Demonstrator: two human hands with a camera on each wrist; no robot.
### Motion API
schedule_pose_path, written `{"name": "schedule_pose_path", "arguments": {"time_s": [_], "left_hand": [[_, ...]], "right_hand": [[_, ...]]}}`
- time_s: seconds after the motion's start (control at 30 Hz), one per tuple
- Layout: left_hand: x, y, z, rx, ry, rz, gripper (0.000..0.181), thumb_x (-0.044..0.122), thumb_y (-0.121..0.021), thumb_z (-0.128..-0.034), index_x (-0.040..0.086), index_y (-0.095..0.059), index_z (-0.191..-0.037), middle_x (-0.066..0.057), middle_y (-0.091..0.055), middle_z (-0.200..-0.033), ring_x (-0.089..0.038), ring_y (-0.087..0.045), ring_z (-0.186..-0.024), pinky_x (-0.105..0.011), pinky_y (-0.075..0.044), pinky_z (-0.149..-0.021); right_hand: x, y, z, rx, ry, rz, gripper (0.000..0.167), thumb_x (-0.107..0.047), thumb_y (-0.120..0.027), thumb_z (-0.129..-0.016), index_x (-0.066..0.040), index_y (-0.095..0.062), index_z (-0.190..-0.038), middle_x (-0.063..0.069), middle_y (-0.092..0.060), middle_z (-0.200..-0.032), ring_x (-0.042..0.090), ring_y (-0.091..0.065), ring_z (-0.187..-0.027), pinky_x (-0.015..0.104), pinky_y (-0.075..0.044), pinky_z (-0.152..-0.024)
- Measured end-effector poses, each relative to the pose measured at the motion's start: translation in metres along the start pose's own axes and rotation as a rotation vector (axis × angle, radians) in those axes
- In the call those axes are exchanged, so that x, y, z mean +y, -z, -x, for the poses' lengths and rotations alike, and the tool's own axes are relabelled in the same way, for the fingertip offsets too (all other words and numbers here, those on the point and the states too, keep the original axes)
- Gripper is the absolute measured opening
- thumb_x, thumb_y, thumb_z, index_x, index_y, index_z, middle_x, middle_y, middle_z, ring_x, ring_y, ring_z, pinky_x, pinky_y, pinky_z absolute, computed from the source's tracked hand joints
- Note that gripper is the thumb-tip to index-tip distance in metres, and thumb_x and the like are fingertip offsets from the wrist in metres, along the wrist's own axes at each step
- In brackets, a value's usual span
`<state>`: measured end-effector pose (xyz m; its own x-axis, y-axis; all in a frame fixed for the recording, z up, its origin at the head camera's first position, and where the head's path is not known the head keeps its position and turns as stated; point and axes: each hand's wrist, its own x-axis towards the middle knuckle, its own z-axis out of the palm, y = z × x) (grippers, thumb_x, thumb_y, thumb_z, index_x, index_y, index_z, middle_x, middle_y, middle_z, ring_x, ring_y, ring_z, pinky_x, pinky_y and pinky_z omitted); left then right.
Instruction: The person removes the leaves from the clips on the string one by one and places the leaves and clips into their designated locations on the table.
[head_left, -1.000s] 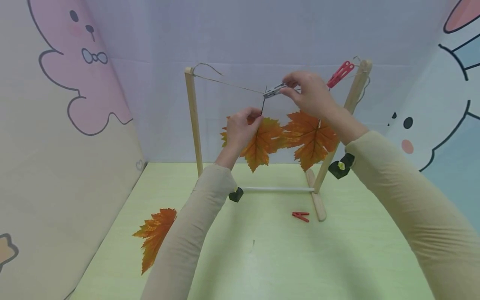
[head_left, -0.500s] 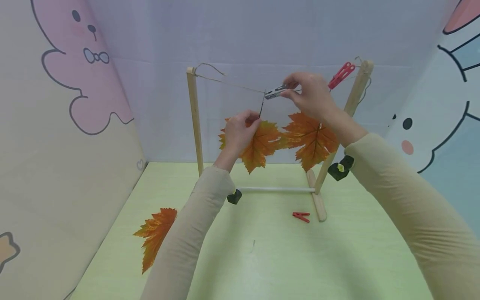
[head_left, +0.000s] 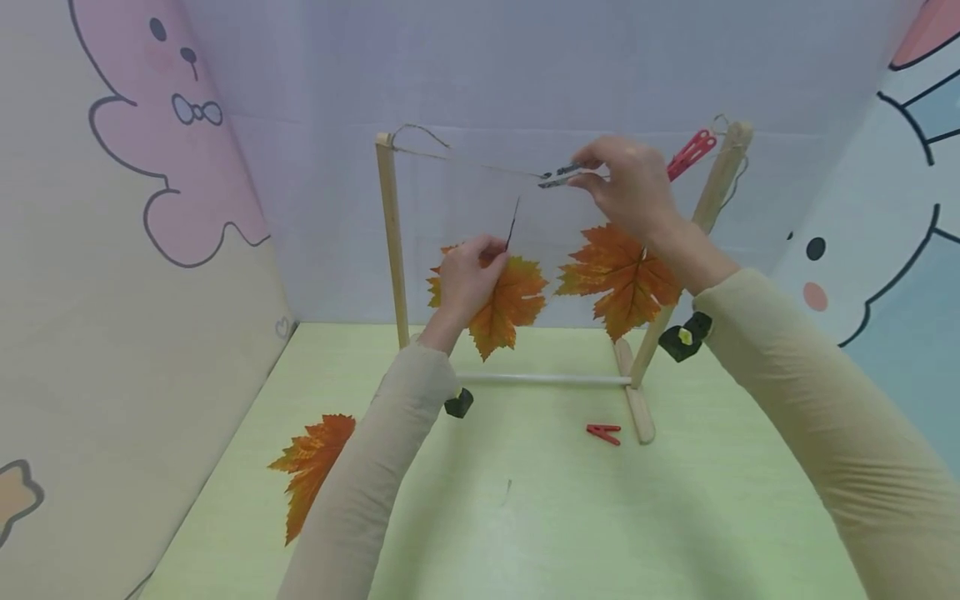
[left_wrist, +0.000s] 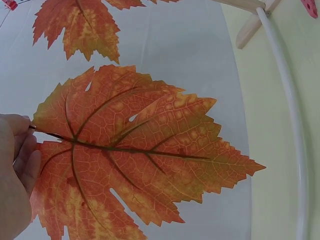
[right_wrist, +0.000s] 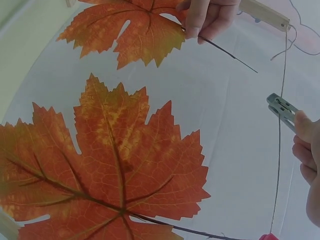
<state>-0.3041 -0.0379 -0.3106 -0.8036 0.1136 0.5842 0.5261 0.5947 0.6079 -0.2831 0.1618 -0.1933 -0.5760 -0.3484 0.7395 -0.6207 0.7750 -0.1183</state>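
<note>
My left hand (head_left: pixel 468 279) pinches the dark stem of an orange maple leaf (head_left: pixel 517 292). That leaf fills much of the left wrist view, and its stem tip points up, apart from the string (right_wrist: pixel 282 165). My right hand (head_left: pixel 628 187) pinches a grey clothespin (head_left: pixel 558 177) by its back end. In the head view its tips are spread apart at the string; the right wrist view shows it across the string. A second maple leaf (head_left: pixel 622 271) hangs to the right, below a red clothespin (head_left: pixel 691 154) on the string. My right hand and wrist partly hide this leaf.
Wooden posts (head_left: pixel 392 242) at both sides carry the string, with a white rod (head_left: pixel 543 380) low between them. On the table (head_left: pixel 555 525) lie another maple leaf (head_left: pixel 315 467), partly behind my left sleeve, and a red clothespin (head_left: pixel 603 433).
My left hand has moved down and left with its leaf. The stem tip, earlier at the grey clothespin, is now apart from it. The clothespin's tips have spread, and my right hand shifted slightly right.
</note>
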Motion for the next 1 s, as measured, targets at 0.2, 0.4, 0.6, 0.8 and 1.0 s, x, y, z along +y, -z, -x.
{"name": "schedule_pose_path", "arguments": {"time_s": [0.2,0.4,0.6,0.8,1.0], "left_hand": [[-0.011,0.003,0.007,-0.007,0.021,-0.008,0.013,0.016,-0.062,-0.0857,0.008,-0.069,-0.094,-0.004,-0.069,-0.088,-0.015,-0.061,-0.078,-0.026,-0.048,-0.074],[-0.019,0.005,0.012,-0.013,0.041,-0.023,0.014,0.016,-0.063,-0.0854,0.007,-0.069,-0.094,-0.004,-0.068,-0.088,-0.016,-0.061,-0.078,-0.028,-0.047,-0.074],[-0.029,0.004,0.017,-0.019,0.063,-0.030,0.014,0.015,-0.063,-0.0855,0.007,-0.068,-0.095,-0.004,-0.068,-0.088,-0.016,-0.061,-0.078,-0.028,-0.047,-0.076],[-0.036,0.005,0.023,-0.034,0.071,-0.039,0.016,0.016,-0.063,-0.0855,0.005,-0.068,-0.096,-0.005,-0.069,-0.088,-0.017,-0.061,-0.078,-0.030,-0.047,-0.074],[-0.046,0.005,0.027,-0.040,0.062,-0.102,0.015,0.016,-0.063,-0.0850,0.006,-0.069,-0.095,-0.004,-0.069,-0.088,-0.017,-0.063,-0.080,-0.031,-0.047,-0.072]], "right_hand": [[0.001,0.003,0.001,0.075,0.024,0.014,0.017,-0.009,-0.067,-0.081,0.004,-0.067,-0.093,0.015,-0.067,-0.090,0.026,-0.062,-0.083,0.038,-0.049,-0.075],[0.002,0.005,0.001,0.143,0.032,0.011,0.017,-0.009,-0.067,-0.081,0.004,-0.068,-0.092,0.015,-0.068,-0.087,0.027,-0.061,-0.079,0.038,-0.048,-0.071],[0.003,0.007,0.001,0.206,0.074,0.010,0.017,-0.009,-0.068,-0.080,0.005,-0.068,-0.090,0.015,-0.068,-0.084,0.027,-0.061,-0.075,0.037,-0.046,-0.066],[0.005,0.011,0.004,0.224,0.118,0.007,0.018,-0.007,-0.070,-0.077,0.006,-0.068,-0.088,0.016,-0.067,-0.082,0.027,-0.061,-0.071,0.030,-0.040,-0.061],[0.005,0.017,0.011,0.198,0.168,0.014,0.022,-0.009,-0.073,-0.075,0.006,-0.067,-0.090,0.017,-0.067,-0.083,0.029,-0.061,-0.074,0.036,-0.045,-0.064]]}}
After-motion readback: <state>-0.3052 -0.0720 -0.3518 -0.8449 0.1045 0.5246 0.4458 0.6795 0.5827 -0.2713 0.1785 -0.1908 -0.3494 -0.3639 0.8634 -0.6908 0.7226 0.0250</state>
